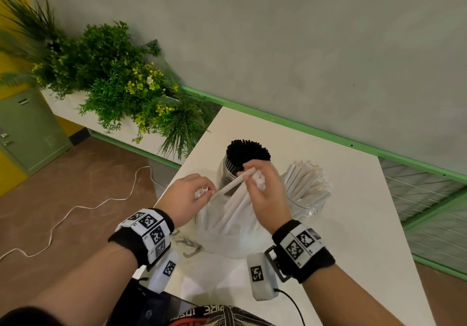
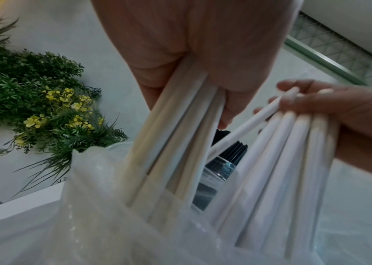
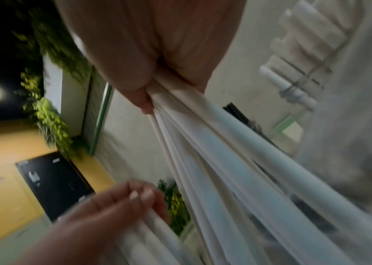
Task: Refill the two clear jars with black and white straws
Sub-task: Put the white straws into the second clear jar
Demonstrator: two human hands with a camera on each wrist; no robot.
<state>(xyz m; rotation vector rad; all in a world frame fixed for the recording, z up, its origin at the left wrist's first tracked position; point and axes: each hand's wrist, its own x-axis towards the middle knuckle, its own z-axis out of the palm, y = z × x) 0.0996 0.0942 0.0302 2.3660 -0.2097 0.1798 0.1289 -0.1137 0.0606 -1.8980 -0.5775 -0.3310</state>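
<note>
On the white table (image 1: 353, 224) stand two clear jars. The left jar (image 1: 223, 174) is packed with black straws (image 1: 247, 151); the right jar (image 1: 309, 208) holds white straws (image 1: 308, 179). In front of them a clear plastic bag (image 1: 222, 234) holds more white straws (image 1: 235, 209), which stand up out of it. My left hand (image 1: 203, 191) grips the top ends of one bundle (image 2: 175, 125). My right hand (image 1: 252, 177) grips several others (image 3: 203, 143) above the bag, in front of the black jar. The bag hides the lower ends.
Green plants with yellow flowers (image 1: 121, 85) fill a planter left of the table. A white cable (image 1: 75, 209) lies on the brown floor. The grey wall with a green rail (image 1: 328, 133) runs behind the table. A wire-mesh panel (image 1: 429, 199) is on the right.
</note>
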